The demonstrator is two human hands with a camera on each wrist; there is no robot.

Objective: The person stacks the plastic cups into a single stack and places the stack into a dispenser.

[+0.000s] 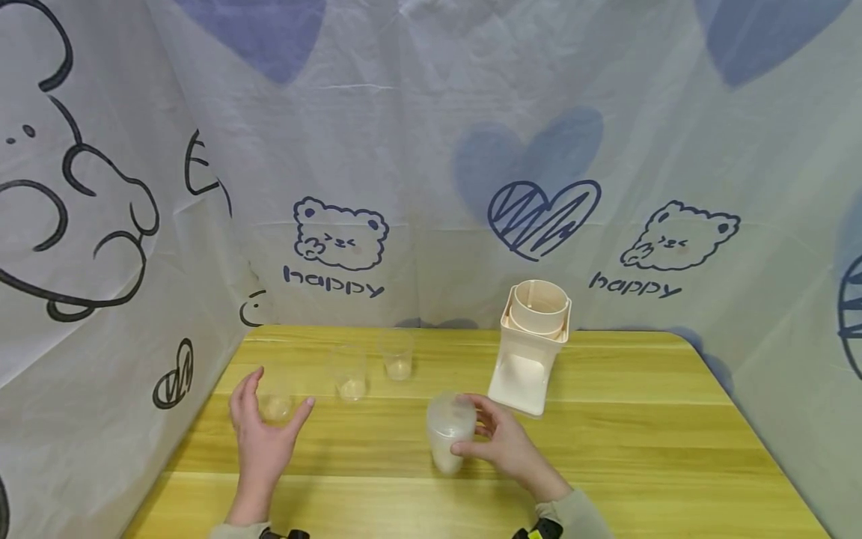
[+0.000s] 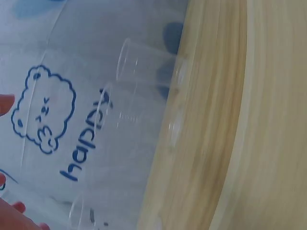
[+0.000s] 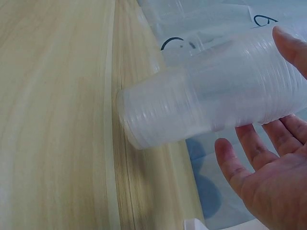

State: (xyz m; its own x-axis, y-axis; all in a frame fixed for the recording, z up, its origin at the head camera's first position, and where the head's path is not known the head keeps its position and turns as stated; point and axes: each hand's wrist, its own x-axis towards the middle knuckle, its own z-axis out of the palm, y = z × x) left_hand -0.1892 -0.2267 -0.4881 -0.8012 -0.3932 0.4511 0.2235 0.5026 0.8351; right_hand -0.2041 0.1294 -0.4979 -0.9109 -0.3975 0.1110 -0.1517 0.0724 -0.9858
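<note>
My right hand holds a stack of clear plastic cups near the middle of the table. In the right wrist view the nested rims of the cup stack show, with the thumb on one side and the fingers on the other. At the left, my left hand has its thumb and fingers spread wide, holding nothing. Just beyond it stands a single clear cup, partly behind the hand. Two more clear cups stand upright farther back, a nearer cup and a farther cup.
A cream plastic holder with a round tube on top stands behind the right hand. Under everything is a wood-grain table. A white printed curtain hangs along its back and left side.
</note>
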